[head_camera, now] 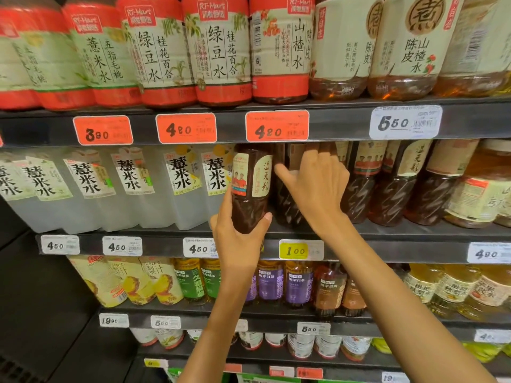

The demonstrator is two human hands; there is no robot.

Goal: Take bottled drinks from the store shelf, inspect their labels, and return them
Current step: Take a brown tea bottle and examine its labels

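A dark brown bottled drink with a cream and red label stands upright at the front of the second shelf. My left hand is wrapped around its lower part from below. My right hand reaches into the shelf just to the right of it, fingers curled over the top of another dark bottle in the row; whether it grips that bottle is unclear. More of the same brown bottles stand to the right.
Clear square bottles with white labels fill the second shelf's left side. Red-capped label bottles line the top shelf. Price tags hang on the shelf edges. Lower shelves hold yellow, green and purple tea bottles.
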